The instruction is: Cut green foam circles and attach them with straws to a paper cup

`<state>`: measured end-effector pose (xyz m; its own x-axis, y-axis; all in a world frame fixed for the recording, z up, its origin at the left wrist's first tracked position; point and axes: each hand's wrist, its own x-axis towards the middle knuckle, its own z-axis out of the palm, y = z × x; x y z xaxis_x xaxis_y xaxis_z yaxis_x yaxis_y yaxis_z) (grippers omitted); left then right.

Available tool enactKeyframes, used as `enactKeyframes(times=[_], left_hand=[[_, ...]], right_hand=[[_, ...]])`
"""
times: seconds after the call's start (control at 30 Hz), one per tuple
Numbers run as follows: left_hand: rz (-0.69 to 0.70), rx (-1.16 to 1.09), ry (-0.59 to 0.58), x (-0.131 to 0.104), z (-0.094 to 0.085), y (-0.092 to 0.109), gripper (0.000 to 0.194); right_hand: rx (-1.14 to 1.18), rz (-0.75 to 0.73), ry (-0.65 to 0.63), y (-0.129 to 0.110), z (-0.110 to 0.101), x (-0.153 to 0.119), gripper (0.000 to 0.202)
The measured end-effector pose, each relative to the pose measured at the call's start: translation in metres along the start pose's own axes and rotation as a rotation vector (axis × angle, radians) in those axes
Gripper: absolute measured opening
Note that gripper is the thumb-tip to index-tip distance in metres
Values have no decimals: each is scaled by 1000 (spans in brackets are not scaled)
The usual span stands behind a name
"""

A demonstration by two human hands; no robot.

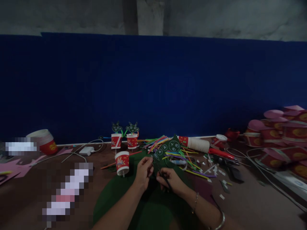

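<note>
My left hand (144, 171) pinches the lower left corner of a dark green sheet (173, 145) with animal faces and small round shapes drawn in pale lines. My right hand (169, 180) is closed on the dark handles of a pair of scissors (159, 168), whose blades point up and left to the sheet beside my left fingers. Whether the blades touch the paper is too dark to tell. Left of my hands is a red paper cup (122, 162) with a short stem below it. Behind it, two red cups (132, 141) carry green animal faces and bent coloured arms.
Coloured pipe cleaners (189, 166) and white paper scraps (215, 169) lie to the right, with a stack of cups (198, 144) and a red tool (223, 154). Stacked red cups (273, 137) stand far right, and nested bowls (45, 142) at left. Cables cross both sides.
</note>
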<state>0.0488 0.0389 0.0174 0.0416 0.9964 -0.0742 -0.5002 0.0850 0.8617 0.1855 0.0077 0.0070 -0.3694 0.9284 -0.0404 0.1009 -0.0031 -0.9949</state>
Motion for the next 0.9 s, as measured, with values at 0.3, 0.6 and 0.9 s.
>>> enactKeyframes(times=[0.3, 0.6, 0.9], left_hand=[[-8, -25, -8, 0, 1, 1, 32], [-15, -29, -11, -1, 1, 1, 32], [-19, -32, -10, -1, 1, 1, 30]], right_hand=[[15, 6, -9, -1, 0, -1, 39], [11, 5, 7, -3, 2, -1, 39], [38, -4, 13, -7, 3, -2, 40]])
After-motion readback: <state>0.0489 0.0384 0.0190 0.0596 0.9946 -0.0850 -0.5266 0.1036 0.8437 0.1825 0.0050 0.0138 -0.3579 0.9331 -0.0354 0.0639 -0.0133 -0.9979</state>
